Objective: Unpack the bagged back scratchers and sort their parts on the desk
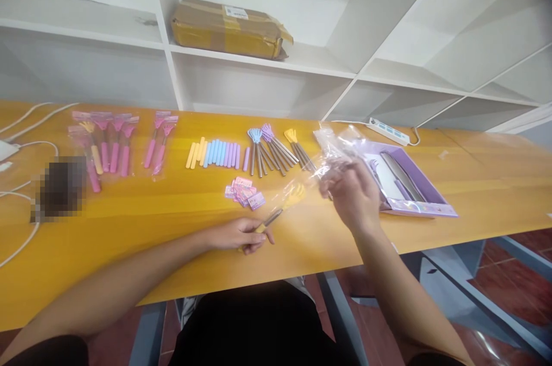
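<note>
My left hand is closed around the yellow handle of a back scratcher; its metal rod and yellow claw head point up and to the right. Over the right part of the table, my right hand pinches a clear plastic bag, slightly smeared by motion. More clear bags lie just behind that hand. Several metal rods with blue claw heads, purple claw heads and yellow claw heads are laid out beyond. Small printed cards are heaped near my left hand.
Coloured handle sleeves lie in a row. Bagged pink back scratchers are at left, near white cables and a pixelated dark patch. An open purple box and a power strip are at right. A taped carton sits on the shelf.
</note>
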A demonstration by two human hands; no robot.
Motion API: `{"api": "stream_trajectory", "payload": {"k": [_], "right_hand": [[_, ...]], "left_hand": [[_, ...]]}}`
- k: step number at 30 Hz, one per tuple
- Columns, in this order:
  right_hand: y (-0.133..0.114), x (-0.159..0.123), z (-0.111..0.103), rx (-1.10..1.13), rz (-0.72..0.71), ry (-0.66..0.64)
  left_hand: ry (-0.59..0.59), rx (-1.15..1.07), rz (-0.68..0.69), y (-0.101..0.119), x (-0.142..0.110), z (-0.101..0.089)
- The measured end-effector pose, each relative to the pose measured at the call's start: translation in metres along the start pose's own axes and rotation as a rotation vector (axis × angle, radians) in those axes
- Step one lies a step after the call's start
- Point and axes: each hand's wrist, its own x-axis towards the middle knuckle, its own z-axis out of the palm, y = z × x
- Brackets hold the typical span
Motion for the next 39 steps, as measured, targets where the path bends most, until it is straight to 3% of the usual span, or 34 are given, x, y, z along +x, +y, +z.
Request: {"api": "stream_trajectory", "payload": {"k": [2, 3, 5, 8, 12, 15, 17, 20, 23, 26, 29, 32, 35, 37, 39], "right_hand": [[0.007, -0.01, 0.003, -0.077, 0.066, -0.166], [0.01, -0.011, 0.003, -0.115, 0.07, -0.163], [0.01, -0.005, -0.001, -0.107, 0.012, 0.03], [0.0, 0.027, -0.017, 0.086, -0.112, 0.379], [-0.018, 0.085, -0.05, 0.158, -0.156, 0.453], [-0.019, 0.123, -0.079, -0.017, -0.072, 0.475], [-0.011, 0.143, -0.099, -0.26, 0.051, 0.467], [0.013, 0.165, -0.125, -0.725, 0.296, 0.417], [0.044, 0.178, -0.14, -0.933, 0.488, 0.362], [0.072, 0.184, -0.146, -1.003, 0.554, 0.326], [0.087, 0.188, -0.151, -1.082, 0.49, 0.317], [0.087, 0.187, -0.151, -1.164, 0.313, 0.38], [0.078, 0.163, -0.13, -1.133, 0.152, 0.403], [0.071, 0.125, -0.099, -0.928, 0.133, 0.26], [0.065, 0.071, -0.057, -0.576, 0.248, -0.1]], "left_hand": [[0.012, -0.013, -0.009, -0.001, 0.0, 0.001], [0.012, -0.027, -0.014, -0.002, 0.0, 0.001], [0.005, -0.036, -0.03, -0.003, 0.001, 0.002], [-0.013, 0.025, -0.051, -0.002, 0.001, 0.003], [-0.019, 0.128, -0.071, 0.002, -0.002, 0.002], [-0.003, 0.192, -0.102, 0.004, -0.003, 0.001], [0.004, 0.214, -0.107, 0.005, -0.003, 0.0], [0.009, 0.218, -0.098, 0.004, -0.002, -0.001], [0.015, 0.187, -0.109, 0.002, -0.001, -0.002], [0.009, 0.114, -0.111, -0.002, 0.0, -0.004], [-0.007, 0.027, -0.098, -0.003, 0.0, -0.005], [-0.02, -0.034, -0.079, -0.002, 0.0, -0.005], [0.006, -0.054, -0.042, -0.002, 0.0, -0.004], [0.023, -0.07, -0.016, -0.003, 0.001, -0.003], [0.031, -0.082, 0.004, -0.007, 0.002, -0.003]]}}
